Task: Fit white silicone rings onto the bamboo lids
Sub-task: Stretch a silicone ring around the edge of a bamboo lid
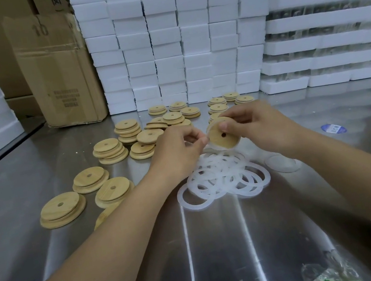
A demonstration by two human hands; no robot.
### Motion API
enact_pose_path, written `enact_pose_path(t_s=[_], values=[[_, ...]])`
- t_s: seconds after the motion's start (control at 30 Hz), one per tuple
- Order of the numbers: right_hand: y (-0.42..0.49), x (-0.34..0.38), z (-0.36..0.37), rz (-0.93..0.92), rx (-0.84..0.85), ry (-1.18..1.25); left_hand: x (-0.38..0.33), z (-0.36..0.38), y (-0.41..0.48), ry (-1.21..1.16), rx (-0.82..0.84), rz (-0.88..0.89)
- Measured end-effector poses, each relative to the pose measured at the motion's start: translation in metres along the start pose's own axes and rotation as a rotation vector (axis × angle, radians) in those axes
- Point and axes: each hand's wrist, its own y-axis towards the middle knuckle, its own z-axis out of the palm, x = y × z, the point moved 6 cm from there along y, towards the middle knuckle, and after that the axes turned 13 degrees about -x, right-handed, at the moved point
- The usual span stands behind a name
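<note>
On the shiny steel bench (222,245), just in front of me, both hands meet above a loose pile of white silicone rings (223,178). The right hand (253,123) grips a round bamboo lid with a small centre hole (224,136), thumb on its face and fingers curled behind its top edge. The lid is tilted up on edge, with its flat face turned towards me.

The left hand (176,149) is closed to a narrow pinch at the lid's left rim. It seems to hold a thin white silicone ring (216,151), which shows as a pale band along the lid's lower edge. The picture is blurred there, so I cannot tell how much of the ring is seated.

The ring lies on the left and underside of the lid, so I judge the left hand is the one placed to work it round. The right hand would steady or turn the lid.

To the left and behind, stacks of matching bamboo lids (109,151) sit well apart from the hands. White foam blocks (162,45) and a brown cardboard box (56,76) stand along the back of the bench.
</note>
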Motion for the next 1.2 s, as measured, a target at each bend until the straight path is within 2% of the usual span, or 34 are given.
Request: enact_pose_path(t_s=[0.13,0.3,0.37,0.5,0.6,0.73,0.87,1.07,1.2], values=[[0.000,-0.001,-0.005,0.073,-0.044,0.112,-0.002,-0.001,0.001,-0.090,0.005,-0.026],[-0.001,0.002,-0.003,0.117,-0.053,0.122,0.007,-0.002,-0.004,-0.335,-0.050,-0.232],[-0.001,0.003,-0.002,0.130,-0.080,0.156,0.009,-0.003,-0.004,-0.350,-0.068,-0.266],[-0.003,0.003,0.002,0.127,-0.103,0.158,0.007,-0.004,-0.004,-0.235,-0.092,-0.184],[-0.003,0.002,0.000,0.130,-0.146,0.150,0.006,-0.003,-0.004,-0.175,-0.051,-0.116],[-0.002,-0.004,-0.001,0.225,-0.224,0.234,0.008,-0.006,0.004,-0.281,-0.018,-0.158],[-0.002,-0.003,0.001,0.243,-0.211,0.252,0.010,-0.004,0.001,-0.426,-0.021,-0.217],[-0.006,-0.003,0.006,0.305,-0.201,0.353,0.015,-0.008,0.000,-0.442,-0.065,-0.282],[-0.006,-0.001,0.007,0.343,-0.208,0.407,0.012,-0.003,-0.004,-0.435,-0.023,-0.285]])
